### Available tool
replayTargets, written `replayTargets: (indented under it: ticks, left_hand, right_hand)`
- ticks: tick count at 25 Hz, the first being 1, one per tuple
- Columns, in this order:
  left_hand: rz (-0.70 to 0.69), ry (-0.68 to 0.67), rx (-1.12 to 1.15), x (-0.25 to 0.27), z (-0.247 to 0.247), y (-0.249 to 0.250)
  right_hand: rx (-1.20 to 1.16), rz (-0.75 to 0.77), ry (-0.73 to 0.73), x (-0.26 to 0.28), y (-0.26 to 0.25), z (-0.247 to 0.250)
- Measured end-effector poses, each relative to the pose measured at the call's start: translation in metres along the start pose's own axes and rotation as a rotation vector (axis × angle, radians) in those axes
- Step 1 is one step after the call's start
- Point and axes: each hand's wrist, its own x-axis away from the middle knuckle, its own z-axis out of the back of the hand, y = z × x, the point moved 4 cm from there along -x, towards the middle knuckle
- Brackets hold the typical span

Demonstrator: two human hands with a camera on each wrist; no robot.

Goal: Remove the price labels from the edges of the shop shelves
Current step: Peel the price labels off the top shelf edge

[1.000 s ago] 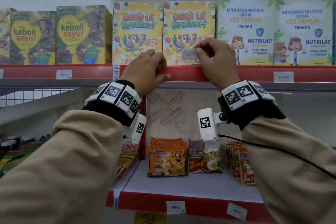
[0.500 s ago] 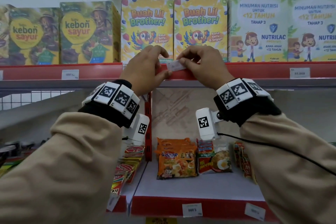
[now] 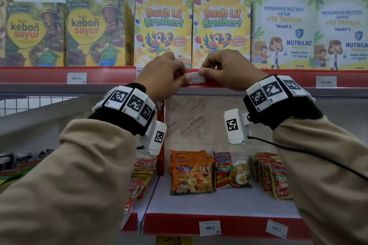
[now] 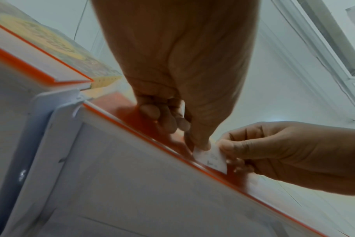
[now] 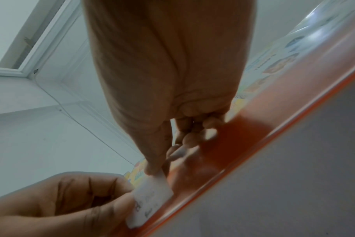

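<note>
A small white price label (image 3: pixel 196 78) is held against the red front edge of the upper shelf (image 3: pixel 229 82), under the parrot cereal boxes. My left hand (image 3: pixel 165 74) pinches its left end and my right hand (image 3: pixel 225 69) pinches its right end. From the left wrist view the label (image 4: pixel 212 158) sits between my left thumb tip and the right hand's fingers. The right wrist view shows the label (image 5: pixel 150 197) between both hands, low on the red strip. More labels stay on the shelf edges: one far left (image 3: pixel 76 78), one far right (image 3: pixel 326 82), two on the lower shelf (image 3: pixel 210 227) (image 3: pixel 276 228).
Cereal and milk boxes (image 3: pixel 163 30) stand in a row on the upper shelf. Noodle packets (image 3: pixel 191 173) lie on the lower shelf (image 3: pixel 219 205), behind its red edge. A red upright (image 3: pixel 161 137) divides two shelf bays. A wire rack (image 3: pixel 29 103) is at the left.
The right hand brought the label down from in front of the cereal box to the red shelf edge, and the left hand took hold of its left end. The view shifted closer.
</note>
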Motion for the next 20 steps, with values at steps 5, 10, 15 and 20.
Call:
replayTargets:
  ticks: [5, 10, 15, 20]
  left_hand:
    - [0.012, -0.061, 0.003, -0.003, 0.003, 0.0]
    - [0.015, -0.048, 0.045, -0.002, 0.006, -0.001]
    - [0.028, -0.031, 0.089, -0.001, 0.006, 0.0]
    - [0.06, 0.024, 0.203, 0.001, 0.008, 0.0]
  right_hand:
    - [-0.024, 0.013, -0.044, 0.002, 0.0, -0.001]
    - [-0.15, -0.033, 0.004, 0.003, 0.005, -0.001]
    - [-0.265, -0.083, 0.023, 0.0, 0.01, 0.003]
    - [-0.245, -0.094, 0.033, -0.001, 0.01, -0.001]
